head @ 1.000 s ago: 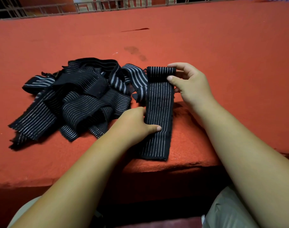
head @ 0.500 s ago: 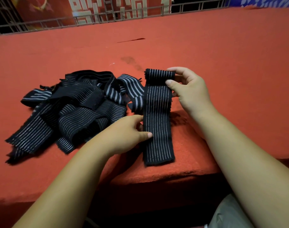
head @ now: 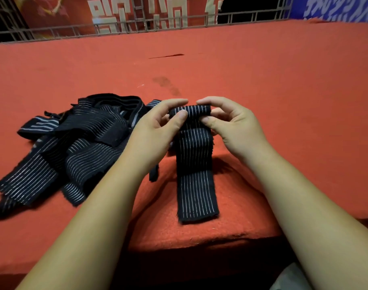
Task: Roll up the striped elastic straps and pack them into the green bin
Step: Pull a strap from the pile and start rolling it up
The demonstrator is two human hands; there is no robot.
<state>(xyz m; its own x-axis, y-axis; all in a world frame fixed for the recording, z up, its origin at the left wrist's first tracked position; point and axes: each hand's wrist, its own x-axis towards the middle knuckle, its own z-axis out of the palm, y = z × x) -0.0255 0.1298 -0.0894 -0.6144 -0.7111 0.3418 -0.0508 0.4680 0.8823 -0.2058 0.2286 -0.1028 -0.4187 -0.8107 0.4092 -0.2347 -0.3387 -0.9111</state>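
Both hands (head: 158,130) (head: 233,126) pinching strap (head: 194,164), end near table edge (head: 199,241)

Seems an improvised piecework spot; indoors or out, cannot tell. Broad red-felt platform (head: 262,84), stained, with a metal railing (head: 252,16) along the far edge, darkness beyond. Behind the railing a red banner (head: 137,15) with large pale characters and, at the far right corner, a blue banner (head: 338,7); heap of striped elastic straps (head: 78,143) near the left.
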